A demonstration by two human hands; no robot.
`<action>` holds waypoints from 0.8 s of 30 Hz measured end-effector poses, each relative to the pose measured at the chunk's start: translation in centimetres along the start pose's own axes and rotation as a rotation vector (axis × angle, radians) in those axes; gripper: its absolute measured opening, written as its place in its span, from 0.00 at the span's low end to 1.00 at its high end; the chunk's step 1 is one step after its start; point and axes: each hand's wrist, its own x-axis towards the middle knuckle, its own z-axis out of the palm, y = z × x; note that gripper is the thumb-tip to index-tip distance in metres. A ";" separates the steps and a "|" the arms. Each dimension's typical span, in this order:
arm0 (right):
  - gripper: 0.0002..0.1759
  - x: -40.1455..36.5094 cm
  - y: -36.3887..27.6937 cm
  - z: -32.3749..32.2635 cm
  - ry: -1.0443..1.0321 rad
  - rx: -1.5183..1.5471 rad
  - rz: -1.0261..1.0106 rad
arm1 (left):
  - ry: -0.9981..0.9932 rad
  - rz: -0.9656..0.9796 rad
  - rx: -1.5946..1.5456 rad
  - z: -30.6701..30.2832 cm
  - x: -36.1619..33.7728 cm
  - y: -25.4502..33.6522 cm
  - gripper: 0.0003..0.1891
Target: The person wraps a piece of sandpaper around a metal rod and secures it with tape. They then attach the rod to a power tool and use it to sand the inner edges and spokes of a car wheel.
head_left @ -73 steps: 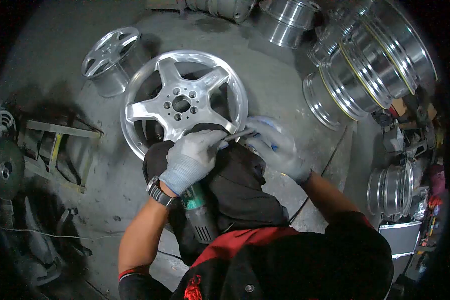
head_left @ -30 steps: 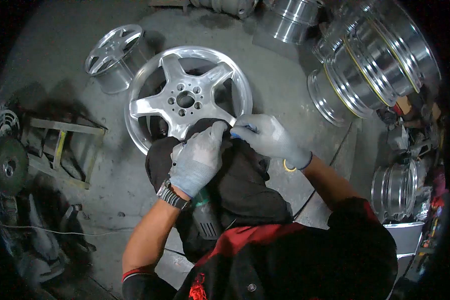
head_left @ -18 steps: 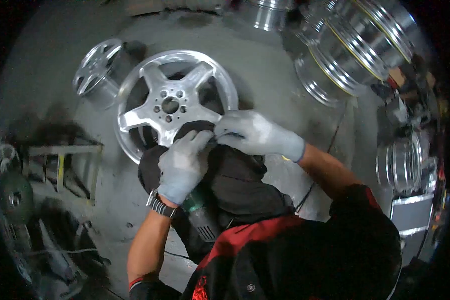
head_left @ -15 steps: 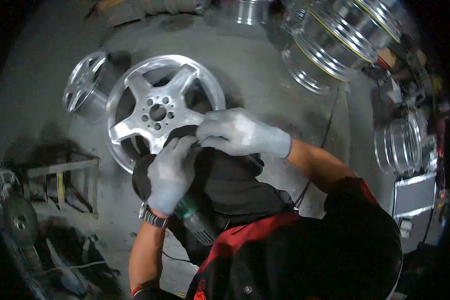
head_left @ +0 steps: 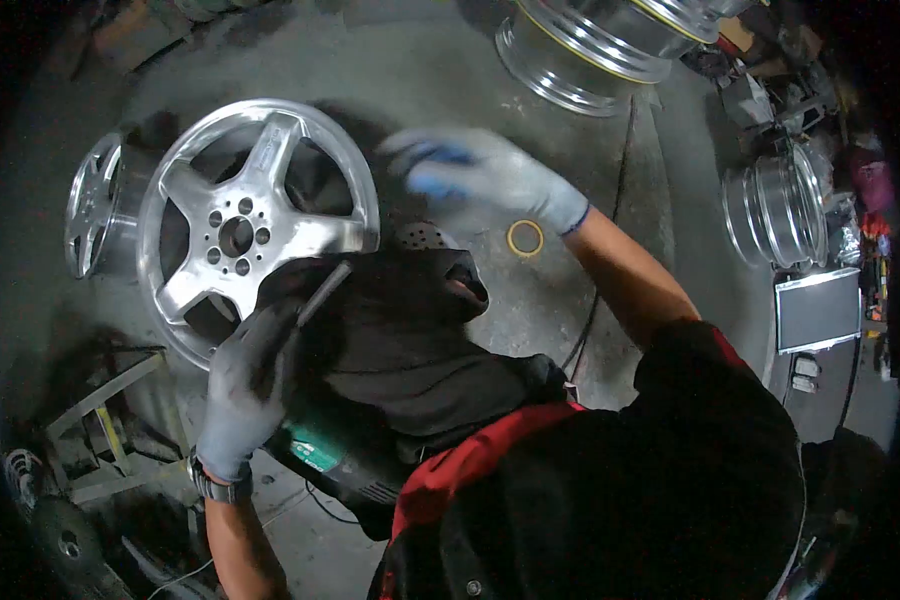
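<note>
My left hand (head_left: 240, 390), in a grey-white glove, is closed round the front end of a green and black power tool (head_left: 315, 450) lying across my lap. A thin grey edge (head_left: 325, 293) stands up by its fingers, perhaps a disc seen side-on. My right hand (head_left: 490, 180), also gloved, is raised over the floor, blurred, its fingers stretched out and blue showing on the palm side. Below it, a pale disc with holes (head_left: 425, 236) is partly hidden by my dark trouser leg. In front of me lies a silver five-spoke wheel rim (head_left: 235, 237).
A yellow ring (head_left: 525, 238) lies on the floor right of the disc. Another rim (head_left: 92, 205) stands at left, above a metal frame (head_left: 110, 430). Stacked rims (head_left: 590, 50) are at the top, and more rims (head_left: 778, 210) at right by a flat grey panel (head_left: 818, 310).
My hands, together over my lap before, are now apart. The left has moved left with the tool; the right has lifted away and opened. The pale disc and yellow ring have come into view.
</note>
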 end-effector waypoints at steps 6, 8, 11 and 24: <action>0.17 -12.7 27.4 -5.7 0.269 -0.815 0.560 | -0.081 -0.070 -0.032 -0.8 0.8 1.4 0.23; 0.20 -16.2 28.7 -2.6 0.228 -0.843 0.757 | -0.113 -0.113 -0.009 -0.6 0.8 1.2 0.25; 0.24 -18.9 30.7 0.1 0.248 -0.864 0.797 | -0.130 -0.114 0.102 -0.4 1.2 1.2 0.28; 0.19 -15.8 30.6 0.1 0.379 -0.707 0.650 | -0.167 -0.185 0.250 -0.3 0.5 1.1 0.23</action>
